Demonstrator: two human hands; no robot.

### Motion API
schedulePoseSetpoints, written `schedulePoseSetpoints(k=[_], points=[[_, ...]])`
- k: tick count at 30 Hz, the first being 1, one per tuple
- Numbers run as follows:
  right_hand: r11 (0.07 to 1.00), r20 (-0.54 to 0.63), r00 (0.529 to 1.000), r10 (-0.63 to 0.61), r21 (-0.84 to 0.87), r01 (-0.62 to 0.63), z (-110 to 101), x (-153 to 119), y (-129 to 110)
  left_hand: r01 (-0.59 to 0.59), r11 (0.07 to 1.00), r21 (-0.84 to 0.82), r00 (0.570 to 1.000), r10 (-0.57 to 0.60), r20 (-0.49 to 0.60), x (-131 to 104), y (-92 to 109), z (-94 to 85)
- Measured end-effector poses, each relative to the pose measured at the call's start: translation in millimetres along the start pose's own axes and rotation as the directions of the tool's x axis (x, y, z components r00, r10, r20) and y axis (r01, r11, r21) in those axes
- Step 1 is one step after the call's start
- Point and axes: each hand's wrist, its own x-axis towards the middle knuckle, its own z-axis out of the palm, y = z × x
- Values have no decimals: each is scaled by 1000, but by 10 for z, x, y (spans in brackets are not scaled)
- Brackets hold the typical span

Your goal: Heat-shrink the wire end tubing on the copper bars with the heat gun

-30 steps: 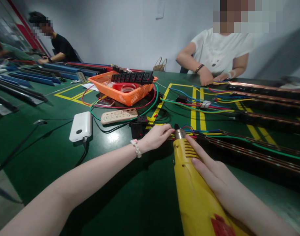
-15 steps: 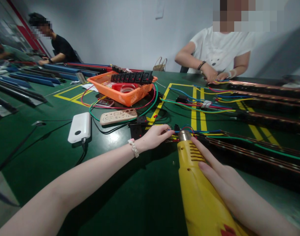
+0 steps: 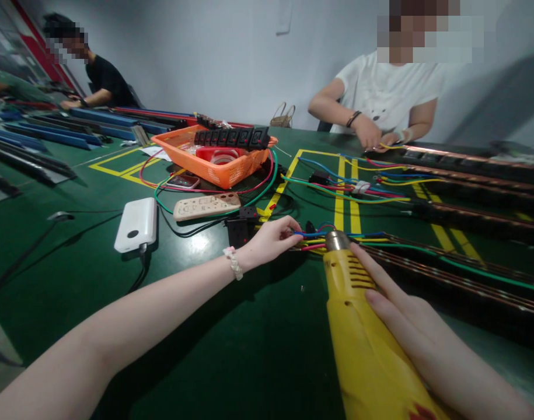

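My right hand (image 3: 402,315) is wrapped round a yellow heat gun (image 3: 363,338), its index finger stretched along the body. The gun's metal nozzle (image 3: 337,239) points away from me, over the coloured wires. With thumb and fingers pinched, my left hand (image 3: 275,236) grips the blue wire (image 3: 313,234) near its end; the fingertips partly hide that end. A red wire (image 3: 314,247) and yellow wires lie just beside it. These wires run right to a long black strip with copper-coloured bars (image 3: 446,268).
An orange basket (image 3: 218,172) holds black socket strips. Nearer lie a beige patterned case (image 3: 206,206), a white power bank (image 3: 136,224) with a cable, and black socket blocks (image 3: 239,232). Across the table, a person in a white shirt (image 3: 380,87) handles wires; another person (image 3: 104,81) sits far left.
The heat gun's nozzle has shifted slightly right, away from my left hand, uncovering more of the red and yellow wires. My left hand keeps its pinch. The whole view has moved a little.
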Motion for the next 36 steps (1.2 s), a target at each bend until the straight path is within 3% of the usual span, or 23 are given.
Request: schedulePoseSetpoints(k=[5,11,17,24,30,36], points=[[999,-50,998,-40,9,40,6,13,-21,-8,1000,19,1000,8,-5,1,15,8],[999,33,999,-31,33,30,93,96,-268,-68,979,194,997,75,-30,4,57,29],[1000,51,998,-25,15,25,131,107,-401,-58,949,310,998,65,-14,10,74,44],[1000,18,1000,-11,11,11,85,45,-253,-83,922,378,996,88,3,4,89,38],[998,-84,996,-23,55,28,34,-27,-9,-81,938,337,996,87,-2,6,100,36],[997,-88,996,-12,73,19,26,-75,19,-32,956,291,999,39,-20,-24,119,28]])
